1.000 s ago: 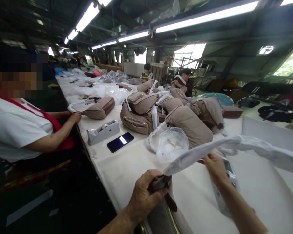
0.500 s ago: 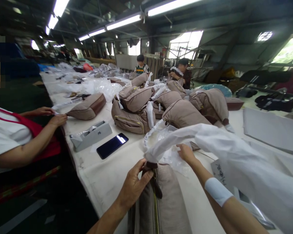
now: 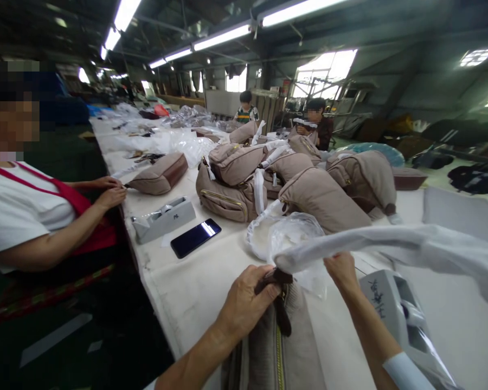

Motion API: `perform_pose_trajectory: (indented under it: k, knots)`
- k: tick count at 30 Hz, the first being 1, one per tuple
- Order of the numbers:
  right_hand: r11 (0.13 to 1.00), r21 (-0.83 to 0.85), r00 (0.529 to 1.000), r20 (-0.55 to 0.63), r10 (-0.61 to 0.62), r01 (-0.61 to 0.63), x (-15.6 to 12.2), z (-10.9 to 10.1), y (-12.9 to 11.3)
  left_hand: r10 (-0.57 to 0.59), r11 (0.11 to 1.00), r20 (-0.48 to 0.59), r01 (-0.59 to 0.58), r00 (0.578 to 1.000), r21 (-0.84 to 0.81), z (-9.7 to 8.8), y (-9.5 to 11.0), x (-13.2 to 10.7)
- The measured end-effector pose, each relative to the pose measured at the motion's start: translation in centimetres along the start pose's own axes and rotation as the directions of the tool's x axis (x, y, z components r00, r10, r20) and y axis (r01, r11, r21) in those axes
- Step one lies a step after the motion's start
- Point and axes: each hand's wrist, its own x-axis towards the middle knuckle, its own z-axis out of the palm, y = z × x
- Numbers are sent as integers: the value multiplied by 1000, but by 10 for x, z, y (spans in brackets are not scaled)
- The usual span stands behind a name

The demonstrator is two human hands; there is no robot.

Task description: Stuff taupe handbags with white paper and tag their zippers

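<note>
My left hand [image 3: 250,303] grips the top end of a taupe bag [image 3: 303,346], its thumb and fingers closed at the dark brown strap tab [image 3: 283,276]. A brass zipper [image 3: 279,352] runs down the bag, with a dark pull hanging over it. From the tab a strap in white wrapping [image 3: 390,241] stretches across to the right. My right hand [image 3: 341,273] is behind and just below that strap, beside clear plastic wrap [image 3: 296,230]. Its fingers look curled, but the strap partly covers them, so what they hold is hidden.
Several taupe bags [image 3: 236,162] are heaped ahead. A black phone [image 3: 196,238] and a grey tape dispenser [image 3: 165,219] lie left; another dispenser [image 3: 402,314] stands right. A co-worker's hands [image 3: 111,192] hold a bag at the left edge. Two people sit beyond.
The view has swung left, so the scene sits further right. My right hand has drawn back toward me and its fingers look more curled. The wrapped strap hangs lower; my left hand keeps its grip.
</note>
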Motion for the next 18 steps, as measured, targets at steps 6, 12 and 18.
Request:
perform_pose_trajectory:
  k: [6,12,18]
  knots:
    - [754,616,826,533,-185,-228,-112,-62,-25,97,982,54,-104,994,157,22,26,10]
    - [792,539,859,510,-35,-288,-161,-76,-42,125,982,27,-120,992,-144,52,38,-36]
    - [769,580,908,419,0,-268,-165,-76,-33,44,999,16,-43,999,-28,65,29,-64]
